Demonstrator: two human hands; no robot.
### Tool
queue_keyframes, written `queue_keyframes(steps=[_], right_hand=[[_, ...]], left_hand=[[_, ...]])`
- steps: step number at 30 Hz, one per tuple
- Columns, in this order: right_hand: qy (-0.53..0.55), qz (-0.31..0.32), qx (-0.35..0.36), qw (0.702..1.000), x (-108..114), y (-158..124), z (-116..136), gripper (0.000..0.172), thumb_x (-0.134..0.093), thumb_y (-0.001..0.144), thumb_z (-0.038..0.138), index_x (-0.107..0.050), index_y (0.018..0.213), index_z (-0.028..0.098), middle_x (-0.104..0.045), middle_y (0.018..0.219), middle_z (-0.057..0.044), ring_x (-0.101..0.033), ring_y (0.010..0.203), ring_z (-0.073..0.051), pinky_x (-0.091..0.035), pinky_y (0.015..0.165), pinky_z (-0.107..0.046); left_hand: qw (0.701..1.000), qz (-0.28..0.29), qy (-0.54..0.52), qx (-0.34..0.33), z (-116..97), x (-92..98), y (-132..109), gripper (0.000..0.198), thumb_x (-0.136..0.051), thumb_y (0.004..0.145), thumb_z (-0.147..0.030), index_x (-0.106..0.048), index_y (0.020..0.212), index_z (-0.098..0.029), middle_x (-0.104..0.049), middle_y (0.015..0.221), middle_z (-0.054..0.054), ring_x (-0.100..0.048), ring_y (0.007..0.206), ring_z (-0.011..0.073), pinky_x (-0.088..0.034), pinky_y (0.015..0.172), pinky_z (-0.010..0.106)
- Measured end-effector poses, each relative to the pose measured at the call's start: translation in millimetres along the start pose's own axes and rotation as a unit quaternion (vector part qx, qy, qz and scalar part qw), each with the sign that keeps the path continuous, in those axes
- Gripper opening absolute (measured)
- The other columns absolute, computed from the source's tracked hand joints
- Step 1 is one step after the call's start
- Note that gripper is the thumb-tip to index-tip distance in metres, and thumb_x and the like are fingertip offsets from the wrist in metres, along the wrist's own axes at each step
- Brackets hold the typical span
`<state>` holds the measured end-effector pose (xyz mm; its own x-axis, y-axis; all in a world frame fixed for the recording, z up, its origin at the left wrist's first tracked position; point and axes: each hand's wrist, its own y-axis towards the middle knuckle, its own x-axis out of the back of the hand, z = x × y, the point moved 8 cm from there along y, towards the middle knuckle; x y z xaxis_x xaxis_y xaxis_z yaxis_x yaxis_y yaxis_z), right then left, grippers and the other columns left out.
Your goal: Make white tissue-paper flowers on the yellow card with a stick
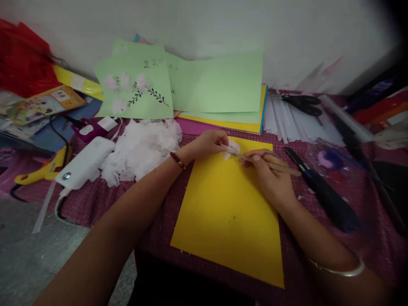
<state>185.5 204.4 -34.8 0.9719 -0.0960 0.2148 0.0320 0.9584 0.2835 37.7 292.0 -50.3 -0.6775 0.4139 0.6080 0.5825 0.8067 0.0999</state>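
Near the top of a yellow sheet of paper point(229, 199), my left hand point(207, 144) pinches a small piece of white tissue paper point(226, 155). My right hand point(274, 178) grips a slim pale stick point(288, 169) like a pen. The stick's narrow tip points left and reaches the tissue; I cannot tell whether it is a brush. A small whitish tissue flower point(234, 145) shows on the yellow sheet just beyond my left fingertips, partly hidden. To the left of the sheet lies a heap of white tissue pieces point(143, 146).
Green sheets point(219, 83) lean against the wall, one bearing tissue flowers point(142, 83). On the right lie a utility knife point(328, 195), black-handled scissors point(302, 104) and white paper strips point(287, 123). A white power bank point(86, 161) and yellow glue gun point(47, 170) are on the left.
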Motion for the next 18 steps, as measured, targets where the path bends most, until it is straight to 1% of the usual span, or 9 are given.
queue_keyframes(steps=[2, 6, 10, 13, 15, 18], right_hand=[[-0.06, 0.03, 0.03, 0.997, -7, -1, 5, 0.017, -0.051, 0.09, 0.027, -0.067, 0.083, 0.025, -0.067, 0.085, -0.002, -0.064, 0.076, -0.016, -0.053, 0.072, -0.033], [-0.15, 0.058, 0.072, 0.984, -14, -2, 9, 0.018, -0.049, 0.091, 0.027, -0.066, 0.09, 0.024, -0.068, 0.091, -0.004, -0.065, 0.082, -0.018, -0.052, 0.078, -0.037], [-0.185, 0.072, 0.095, 0.975, -18, -4, 10, 0.017, -0.048, 0.092, 0.025, -0.065, 0.091, 0.023, -0.068, 0.093, -0.005, -0.065, 0.087, -0.02, -0.052, 0.078, -0.037], [-0.198, 0.077, 0.128, 0.969, -21, -8, 12, 0.014, -0.049, 0.092, 0.024, -0.062, 0.094, 0.024, -0.067, 0.093, -0.005, -0.064, 0.088, -0.02, -0.051, 0.078, -0.036], [-0.21, 0.095, 0.154, 0.961, -24, -11, 15, 0.013, -0.048, 0.092, 0.024, -0.06, 0.098, 0.023, -0.065, 0.094, -0.006, -0.063, 0.089, -0.021, -0.051, 0.079, -0.038], [-0.249, 0.142, 0.175, 0.942, -32, -16, 18, 0.017, -0.044, 0.094, 0.023, -0.059, 0.101, 0.021, -0.062, 0.097, -0.008, -0.061, 0.091, -0.022, -0.05, 0.081, -0.041]], left_hand=[[1.0, -0.002, 0.003, -0.003, -1, 0.4, 0, 0.005, -0.06, 0.074, -0.016, -0.06, 0.077, -0.012, -0.061, 0.073, 0.0, -0.053, 0.066, 0.0084, -0.039, 0.06, 0.021], [1.0, 0.001, -0.003, -0.002, -2, -0.1, 1, 0.008, -0.062, 0.076, -0.02, -0.061, 0.078, -0.012, -0.062, 0.073, 0.001, -0.054, 0.066, 0.0085, -0.04, 0.061, 0.021], [1.0, -0.003, -0.014, 0.006, 0, -0.9, 1, 0.005, -0.063, 0.074, -0.015, -0.061, 0.077, -0.012, -0.061, 0.071, -0.001, -0.053, 0.064, 0.0077, -0.039, 0.06, 0.02], [0.999, -0.019, -0.039, 0.009, 1, 0.7, 1, 0.004, -0.062, 0.073, -0.01, -0.059, 0.076, -0.012, -0.059, 0.069, -0.002, -0.052, 0.063, 0.0068, -0.038, 0.058, 0.018], [0.996, -0.045, -0.074, 0.029, 3, 5.1, -1, 0.004, -0.06, 0.074, -0.008, -0.058, 0.074, -0.012, -0.058, 0.068, -0.003, -0.05, 0.061, 0.0058, -0.036, 0.056, 0.018], [0.984, -0.078, -0.126, 0.098, 9, 10.7, -5, 0.006, -0.056, 0.079, -0.009, -0.056, 0.075, -0.013, -0.052, 0.059, -0.005, -0.045, 0.05, 0.0043, -0.033, 0.05, 0.018]])
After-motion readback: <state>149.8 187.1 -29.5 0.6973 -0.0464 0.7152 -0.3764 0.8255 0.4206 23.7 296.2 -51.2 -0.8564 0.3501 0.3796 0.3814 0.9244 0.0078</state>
